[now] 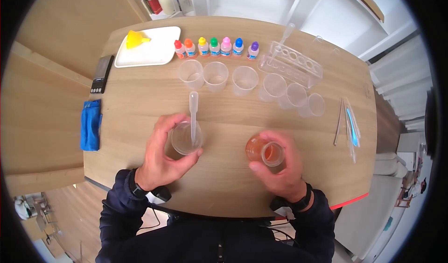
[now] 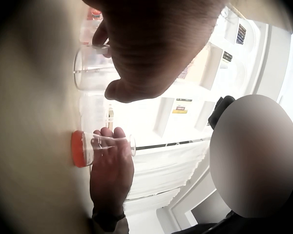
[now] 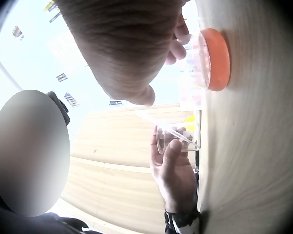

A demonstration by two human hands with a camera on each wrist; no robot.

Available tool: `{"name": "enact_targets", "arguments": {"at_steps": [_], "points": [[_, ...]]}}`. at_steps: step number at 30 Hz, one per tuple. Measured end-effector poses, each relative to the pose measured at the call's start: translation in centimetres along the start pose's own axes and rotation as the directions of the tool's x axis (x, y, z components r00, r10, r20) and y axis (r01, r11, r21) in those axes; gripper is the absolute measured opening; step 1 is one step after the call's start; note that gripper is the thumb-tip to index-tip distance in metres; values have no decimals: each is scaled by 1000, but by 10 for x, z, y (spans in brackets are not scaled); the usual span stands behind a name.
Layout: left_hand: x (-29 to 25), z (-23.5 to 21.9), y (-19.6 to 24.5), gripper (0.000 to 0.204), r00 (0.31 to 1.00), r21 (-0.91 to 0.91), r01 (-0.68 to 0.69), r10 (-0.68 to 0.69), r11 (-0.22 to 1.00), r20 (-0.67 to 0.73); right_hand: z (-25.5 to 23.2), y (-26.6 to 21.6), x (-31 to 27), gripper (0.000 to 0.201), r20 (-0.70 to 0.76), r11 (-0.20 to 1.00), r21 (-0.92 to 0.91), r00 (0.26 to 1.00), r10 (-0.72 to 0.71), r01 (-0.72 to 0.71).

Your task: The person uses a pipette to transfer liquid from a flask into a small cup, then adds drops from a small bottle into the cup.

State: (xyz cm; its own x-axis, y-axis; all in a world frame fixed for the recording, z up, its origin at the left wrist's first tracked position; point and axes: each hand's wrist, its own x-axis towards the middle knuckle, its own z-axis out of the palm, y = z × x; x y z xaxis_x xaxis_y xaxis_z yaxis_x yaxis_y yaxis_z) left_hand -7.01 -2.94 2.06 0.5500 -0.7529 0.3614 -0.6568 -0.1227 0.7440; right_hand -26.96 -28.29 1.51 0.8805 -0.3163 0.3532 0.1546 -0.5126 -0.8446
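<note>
My left hand (image 1: 161, 166) grips a clear plastic cup (image 1: 179, 140) between thumb and fingers, left of the table's middle. A translucent dropper pipette (image 1: 193, 105) leans in that cup, its bulb rising past the far rim. To the right, the thumb and fingers of my right hand (image 1: 288, 173) curl round a conical glass flask (image 1: 254, 147) with orange liquid in its base. The flask (image 2: 79, 148) stands upright on the table in the left wrist view, its neck open. In the right wrist view the left hand (image 3: 173, 175) wraps the cup's side.
Several empty clear cups (image 1: 245, 78) form a curved row beyond the hands. Behind them stand dropper bottles (image 1: 214, 48) with coloured caps and a clear test tube rack (image 1: 298, 71). A white tray (image 1: 163, 53) bears a yellow funnel (image 1: 135, 39). Thin stirring rods (image 1: 350, 123) lie right; a blue cloth (image 1: 91, 125) left.
</note>
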Motion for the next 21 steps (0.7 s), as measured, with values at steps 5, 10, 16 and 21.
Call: {"name": "enact_targets", "arguments": {"at_steps": [5, 10, 16, 21], "points": [[5, -16, -15, 90, 991, 77, 39, -29, 996, -132, 0, 0, -1, 65, 0, 1000, -4, 1000, 13, -13], [16, -40, -32, 87, 946, 122, 149, -106, 981, -306, 0, 0, -3, 64, 6, 999, -4, 999, 50, -50], [27, -67, -48, 81, 825, 82, 316, -231, 945, -516, 0, 0, -5, 65, 7, 997, -24, 997, 72, -72], [26, -83, -74, 78, 752, 72, 389, -271, 918, -601, 1, -4, -4, 64, 3, 996, -20, 997, 83, -82]]}}
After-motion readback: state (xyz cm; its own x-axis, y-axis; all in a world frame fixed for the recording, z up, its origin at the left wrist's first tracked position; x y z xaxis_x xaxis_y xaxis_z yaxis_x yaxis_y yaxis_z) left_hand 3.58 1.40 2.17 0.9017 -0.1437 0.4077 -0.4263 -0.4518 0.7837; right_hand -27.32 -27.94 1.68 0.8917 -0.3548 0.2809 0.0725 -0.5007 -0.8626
